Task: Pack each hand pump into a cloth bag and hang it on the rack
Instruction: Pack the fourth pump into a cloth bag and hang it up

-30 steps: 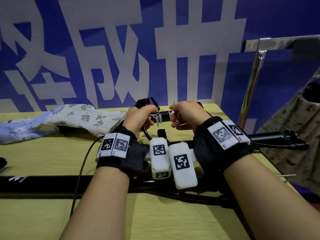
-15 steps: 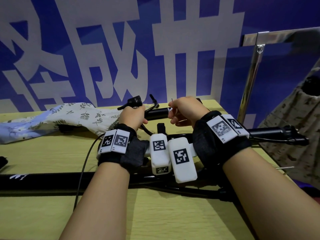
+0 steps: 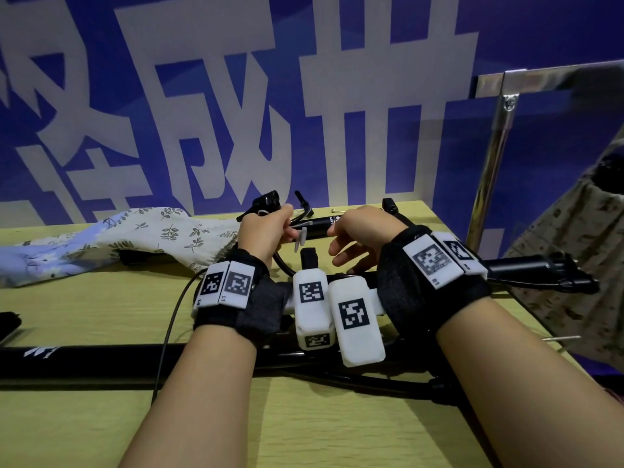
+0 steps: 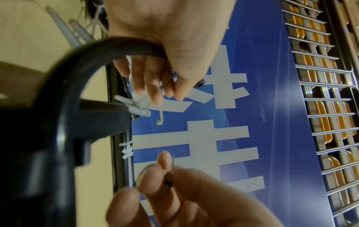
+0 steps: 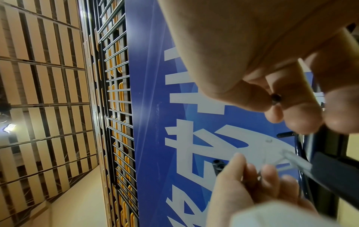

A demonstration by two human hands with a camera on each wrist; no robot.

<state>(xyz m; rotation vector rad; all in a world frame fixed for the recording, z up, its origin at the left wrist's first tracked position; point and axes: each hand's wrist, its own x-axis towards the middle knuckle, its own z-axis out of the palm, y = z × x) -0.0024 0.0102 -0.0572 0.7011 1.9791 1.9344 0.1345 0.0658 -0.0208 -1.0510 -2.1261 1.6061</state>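
Nearest, across the desk [image 3: 101, 417] below both wrists: a long black hand pump [image 3: 101, 361], axis left to right, rigid, likely light. Held up beyond: second pump [image 3: 314, 228], barrel pointing right toward right hand [image 3: 364, 231], hose curling under left hand [image 3: 266, 231], which grips its head end. Right hand pinching a small needle [image 4: 168, 182]. Best gripped mid-barrel. Further left: soft floral cloth bag [image 3: 111, 238], lying limp.
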